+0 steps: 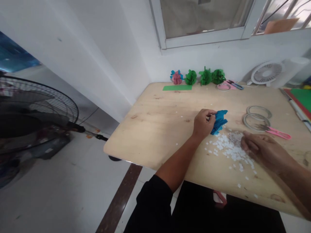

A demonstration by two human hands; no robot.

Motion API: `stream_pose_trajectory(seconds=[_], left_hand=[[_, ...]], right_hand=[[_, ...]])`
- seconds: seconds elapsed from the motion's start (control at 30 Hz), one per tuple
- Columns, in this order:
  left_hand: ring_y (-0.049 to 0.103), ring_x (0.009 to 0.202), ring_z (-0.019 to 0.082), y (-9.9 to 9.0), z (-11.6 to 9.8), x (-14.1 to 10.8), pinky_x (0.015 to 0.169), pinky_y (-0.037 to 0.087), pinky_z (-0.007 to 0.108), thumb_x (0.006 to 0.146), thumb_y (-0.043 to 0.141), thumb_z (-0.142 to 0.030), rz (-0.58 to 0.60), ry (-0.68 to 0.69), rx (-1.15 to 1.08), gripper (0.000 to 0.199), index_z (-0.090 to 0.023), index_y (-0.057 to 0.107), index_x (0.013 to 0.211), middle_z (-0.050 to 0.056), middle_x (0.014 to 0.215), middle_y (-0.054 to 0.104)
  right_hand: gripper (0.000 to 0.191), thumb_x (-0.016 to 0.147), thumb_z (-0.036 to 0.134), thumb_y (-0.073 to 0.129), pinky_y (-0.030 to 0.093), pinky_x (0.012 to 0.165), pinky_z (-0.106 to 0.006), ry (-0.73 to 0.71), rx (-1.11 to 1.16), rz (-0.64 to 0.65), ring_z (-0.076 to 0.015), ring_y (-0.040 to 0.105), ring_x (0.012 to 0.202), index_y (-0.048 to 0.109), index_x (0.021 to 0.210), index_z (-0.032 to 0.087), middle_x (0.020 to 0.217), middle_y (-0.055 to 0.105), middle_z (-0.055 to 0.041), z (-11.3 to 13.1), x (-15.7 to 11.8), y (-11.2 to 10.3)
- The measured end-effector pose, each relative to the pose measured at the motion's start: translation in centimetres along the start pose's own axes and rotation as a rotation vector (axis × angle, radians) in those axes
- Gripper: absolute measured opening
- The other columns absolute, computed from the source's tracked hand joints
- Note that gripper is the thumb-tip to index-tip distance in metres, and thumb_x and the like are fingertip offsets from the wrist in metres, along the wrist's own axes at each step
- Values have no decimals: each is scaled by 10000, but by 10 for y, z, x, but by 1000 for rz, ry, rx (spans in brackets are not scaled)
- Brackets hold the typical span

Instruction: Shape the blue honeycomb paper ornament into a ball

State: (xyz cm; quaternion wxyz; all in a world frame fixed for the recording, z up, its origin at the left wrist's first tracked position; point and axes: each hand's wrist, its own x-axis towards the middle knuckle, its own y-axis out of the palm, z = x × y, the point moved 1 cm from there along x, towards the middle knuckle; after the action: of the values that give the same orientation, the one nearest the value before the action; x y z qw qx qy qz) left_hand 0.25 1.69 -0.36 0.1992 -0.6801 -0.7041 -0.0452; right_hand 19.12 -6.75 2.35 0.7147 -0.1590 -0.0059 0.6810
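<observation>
My left hand (pixel 204 123) pinches a blue folded paper piece (pixel 219 121) by its left side, and its uneven, fanned edges point right. Below the paper lies a loose pile of small white paper bits (pixel 230 147). Over the right side of that pile is my right hand (pixel 259 147), thumb and fingers pressed together. It is slightly blurred, and what it holds, if anything, cannot be made out. Pink-handled scissors (pixel 278 132) lie just beyond my right hand, beside two tape rings (pixel 257 121).
Along the wall stand several green paper shapes (pixel 206 76) and a pink and blue one (pixel 176 77), behind a green strip (pixel 177 87). A cutter (pixel 234 84), a small white fan (pixel 267 73) and coloured sheets (pixel 301 98) lie farther right. A large black fan (pixel 36 106) stands left of the table (pixel 145 129).
</observation>
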Motion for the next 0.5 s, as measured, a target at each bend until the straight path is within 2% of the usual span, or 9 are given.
stream_pose_trajectory(seconds=[0.1, 0.2, 0.3, 0.4, 0.5], left_hand=[[682, 850, 146, 0, 0, 0, 745, 554, 255, 854, 597, -110, 3, 3, -4, 157, -169, 720, 930, 80, 1012, 729], [677, 847, 146, 0, 0, 0, 735, 551, 253, 850, 593, -97, 0, 9, -12, 160, -166, 718, 922, 88, 1010, 728], [676, 848, 146, 0, 0, 0, 731, 550, 251, 846, 594, -91, -3, 10, -13, 162, -173, 717, 912, 83, 1007, 729], [680, 847, 145, 1, 0, 0, 730, 553, 252, 849, 593, -97, -2, 9, -13, 161, -179, 716, 912, 75, 1000, 727], [681, 855, 148, 1, 0, 0, 733, 556, 255, 849, 592, -95, -2, 13, -12, 163, -176, 717, 915, 77, 998, 725]], right_hand=[[659, 554, 671, 832, 378, 516, -260, 124, 237, 77, -135, 448, 536, 383, 390, 217, 480, 488, -18, 0, 1, 2], [517, 491, 591, 894, 378, 525, -229, 144, 294, 58, -122, 454, 568, 567, 460, 192, 523, 516, -9, 1, 2, 1], [467, 419, 535, 937, 440, 606, -218, 150, 283, 87, -137, 540, 667, 659, 556, 186, 652, 618, -26, 5, 1, -1], [466, 422, 486, 958, 474, 670, -223, 136, 193, 115, -156, 597, 758, 719, 710, 208, 785, 693, -34, 6, 2, -2], [546, 445, 588, 923, 488, 677, -254, 78, 134, 43, -171, 608, 743, 740, 806, 221, 751, 693, -28, 0, 5, -7]])
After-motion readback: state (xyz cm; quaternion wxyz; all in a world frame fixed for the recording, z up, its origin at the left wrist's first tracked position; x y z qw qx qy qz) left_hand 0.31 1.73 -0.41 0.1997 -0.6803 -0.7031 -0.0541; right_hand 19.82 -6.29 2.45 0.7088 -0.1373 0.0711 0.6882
